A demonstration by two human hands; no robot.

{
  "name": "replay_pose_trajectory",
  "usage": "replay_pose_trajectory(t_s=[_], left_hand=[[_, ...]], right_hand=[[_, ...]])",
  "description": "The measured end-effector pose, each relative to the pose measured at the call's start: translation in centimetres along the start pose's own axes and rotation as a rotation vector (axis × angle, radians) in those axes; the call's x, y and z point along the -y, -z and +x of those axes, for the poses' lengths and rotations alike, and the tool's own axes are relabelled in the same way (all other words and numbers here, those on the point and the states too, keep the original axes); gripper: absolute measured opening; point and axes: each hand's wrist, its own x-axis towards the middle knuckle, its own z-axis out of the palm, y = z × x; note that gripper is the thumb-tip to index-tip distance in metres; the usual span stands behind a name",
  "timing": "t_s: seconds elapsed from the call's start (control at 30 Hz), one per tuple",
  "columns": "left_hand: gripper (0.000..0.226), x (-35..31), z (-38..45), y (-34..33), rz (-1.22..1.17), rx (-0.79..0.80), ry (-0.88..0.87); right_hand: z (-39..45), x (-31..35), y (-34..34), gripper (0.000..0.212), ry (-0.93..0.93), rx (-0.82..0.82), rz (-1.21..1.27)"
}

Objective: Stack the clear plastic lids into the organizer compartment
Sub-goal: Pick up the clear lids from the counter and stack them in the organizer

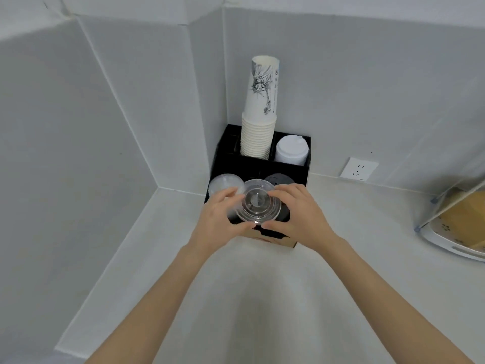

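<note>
Both hands were closed on one stack of clear plastic lids [258, 203], held just above the front row of the black organizer [262, 166] standing in the corner of the white worktop [262, 298]. The left hand [219, 219] clamped the stack's rim from 9 o'clock, thumb near 6; the right hand [299, 216] clamped it from 3 o'clock, fingertips over the rim at about 1. More clear lids [223, 182] sat in the front compartment at 10 o'clock from the held stack, and black lids [279, 179] at 1 o'clock. In the back row stood a tall stack of paper cups [258, 132] at 12 o'clock with white lids [291, 152] to its right. A wall socket [359, 169] lay well apart at 3 o'clock. Judgement: the lids look thin, very light, glossy and slippery, flexing under a squeeze; nested ones may slide apart or splay. Best hold is on opposite rim edges with gentle pressure, stack kept level. I could not tell which compartment lay directly beneath the stack, since hands and lids hid it.
</note>
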Motion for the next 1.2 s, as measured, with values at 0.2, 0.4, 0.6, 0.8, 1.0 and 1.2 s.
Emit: replay_pose_trajectory(t_s=[0.2,0.4,0.6,0.8,1.0,1.2], left_hand=[[0.061,3.6,2.4,2.6,0.021,-0.04,0.063],[0.061,6.6,4.6,2.8,0.017,-0.012,0.114],[0.061,9.0,5.8,1.7,0.001,0.051,0.194],[0.061,10.1,6.1,0.8,0.01,0.095,0.221],[0.06,10.4,6.1,0.0,0.023,0.111,0.225],[0.063,10.1,6.2,0.2,-0.029,0.122,0.25]], right_hand=[[5.4,2.1,-1.6,0.064,0.025,0.101,-0.034],[9.4,1.8,-3.6,0.062,0.007,0.198,-0.024],[11.7,1.5,-5.0,0.067,-0.022,0.343,-0.109],[12.6,1.4,-5.9,0.067,-0.012,0.428,-0.222],[12.5,1.1,-6.1,0.062,-0.016,0.427,-0.262],[12.7,0.9,-5.9,0.058,-0.041,0.396,-0.195]])
